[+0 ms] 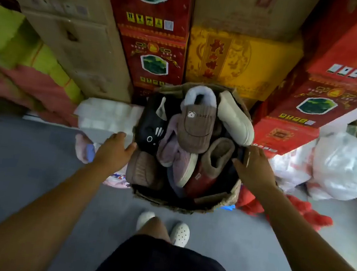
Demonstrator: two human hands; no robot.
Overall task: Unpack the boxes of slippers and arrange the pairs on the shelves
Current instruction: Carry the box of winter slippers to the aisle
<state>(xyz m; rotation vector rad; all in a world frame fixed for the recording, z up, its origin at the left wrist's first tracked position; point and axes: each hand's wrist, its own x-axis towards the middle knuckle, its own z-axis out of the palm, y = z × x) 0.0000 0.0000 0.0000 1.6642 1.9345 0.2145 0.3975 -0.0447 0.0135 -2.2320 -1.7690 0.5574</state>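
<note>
Between left hand (112, 149) and right hand (256, 167), both with fingers spread flat at its side rims, sits slipper box (160, 200); best to grip opposite walls evenly and keep it level.

In the box, brown ribbed slipper (195, 128) with a white bear patch at 12 o'clock, black slipper (151, 129) with white cat face at 9, cream-soled slipper (235, 120) at 2. Behind, red cartons (154, 31) with green ovals at 11, yellow carton (238, 59) with red characters at 12. Grey floor (25, 150), white hole-dotted clogs (180, 233) at 6.
</note>
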